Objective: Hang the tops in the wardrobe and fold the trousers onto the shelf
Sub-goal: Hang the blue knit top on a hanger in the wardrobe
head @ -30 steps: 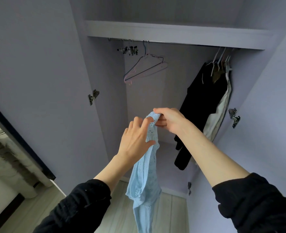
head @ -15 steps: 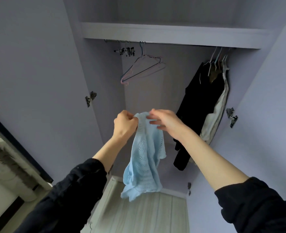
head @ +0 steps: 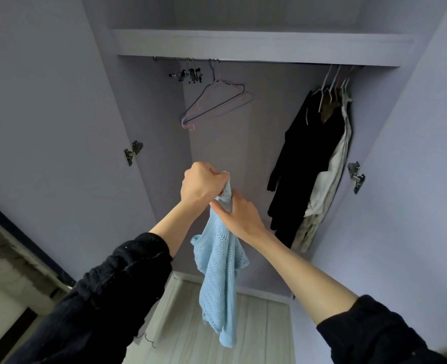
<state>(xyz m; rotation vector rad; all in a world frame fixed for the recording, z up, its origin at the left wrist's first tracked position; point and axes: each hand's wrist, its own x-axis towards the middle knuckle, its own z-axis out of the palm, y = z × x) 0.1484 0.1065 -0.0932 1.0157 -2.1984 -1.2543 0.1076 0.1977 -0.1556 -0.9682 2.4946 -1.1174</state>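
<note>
— What have I got in hand?

— A pale blue openwork knit top (head: pixel 221 271), bunched at its upper end and hanging limp below the wardrobe rail (head: pixel 243 59), in front of the open wardrobe. My left hand (head: pixel 201 183) is fisted round the top's upper edge; my right hand (head: pixel 239 214), just under it, pinches the same bunch between curled fingers.

— Anything you can't read?

— The neckline or strap is swallowed by both fists, so I can't tell which part I hold. Two empty wire hangers (head: pixel 216 103) hang tilted from the rail, with a cluster of clips (head: pixel 188 74) beside them that are too small to make out.

— And the surroundings?

— Dark and off-white garments (head: pixel 314 164) hang at the rail's right end. A shelf (head: pixel 256 46) sits directly above the rail, lilac doors (head: pixel 46 114) stand open either side, and pale wood flooring (head: pixel 256 332) lies below
</note>
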